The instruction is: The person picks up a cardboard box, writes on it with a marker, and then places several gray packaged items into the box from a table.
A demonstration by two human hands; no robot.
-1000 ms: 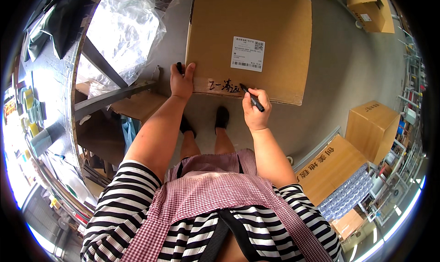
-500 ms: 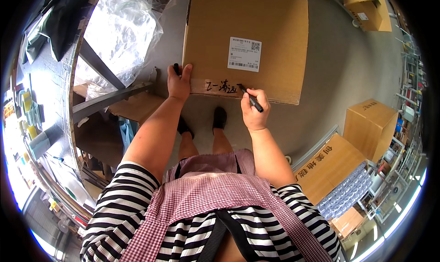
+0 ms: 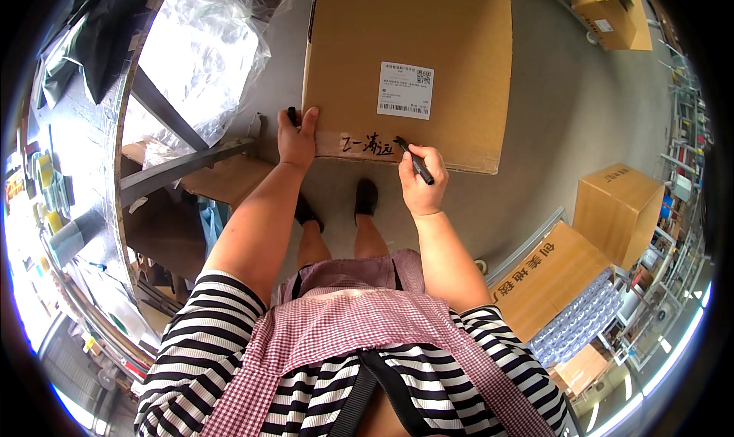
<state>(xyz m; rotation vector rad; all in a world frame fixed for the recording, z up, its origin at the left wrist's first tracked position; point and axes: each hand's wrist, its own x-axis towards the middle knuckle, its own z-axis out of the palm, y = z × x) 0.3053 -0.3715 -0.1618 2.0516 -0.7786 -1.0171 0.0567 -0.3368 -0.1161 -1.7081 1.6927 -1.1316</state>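
A large brown cardboard box (image 3: 451,47) is in front of me, with a white label (image 3: 405,90) on its face. My right hand (image 3: 422,175) grips a black marker pen (image 3: 417,164), its tip at the end of a row of black handwriting (image 3: 368,144) on the taped strip along the near edge. At the box's near left corner, my left hand (image 3: 297,140) steadies the side, thumb on the face. A short black piece that looks like the marker's cap (image 3: 292,116) pokes out of its closed fingers.
Left of the box stand a table with a metal leg frame (image 3: 183,165) and a heap of clear plastic film (image 3: 199,62). Brown cartons (image 3: 619,211) and a carton beside bubble wrap (image 3: 577,318) sit at the right. Another carton (image 3: 612,12) rests on a wheeled trolley at far right.
My right hand has shifted slightly left with the marker, whose tip is a little left of and lower than before. My left hand keeps its place on the box corner.
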